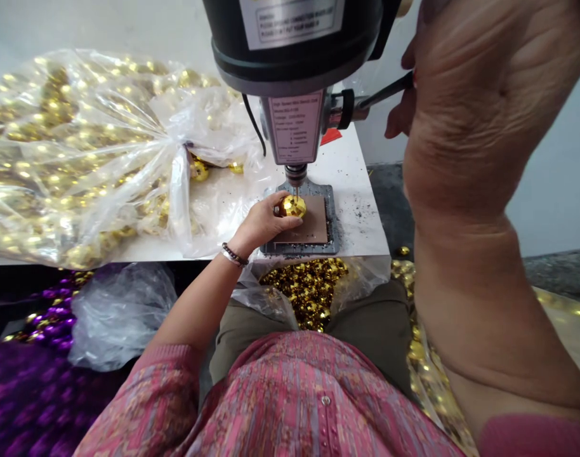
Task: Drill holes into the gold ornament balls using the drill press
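Note:
A shiny gold faceted ball (294, 206) rests on a brown board (313, 223) on the base of a bench drill (294, 120). Thumb and fingers of my left hand (266, 219) close round the ball from the left. The thin drill bit (297, 190) comes down onto the top of the ball; whether it has gone in I cannot tell. My right hand (466, 108), large and near the camera, curls round the drill's feed lever (388, 90) at the upper right. Part of its grip is hidden behind the hand.
A big clear bag (128, 130) of gold balls covers the table's left side. More gold balls (309, 285) lie in an open plastic bag below the front edge. Purple balls (52, 317) and a crumpled plastic bag (123, 314) are at lower left. Dark shavings surround the drill base (332, 238).

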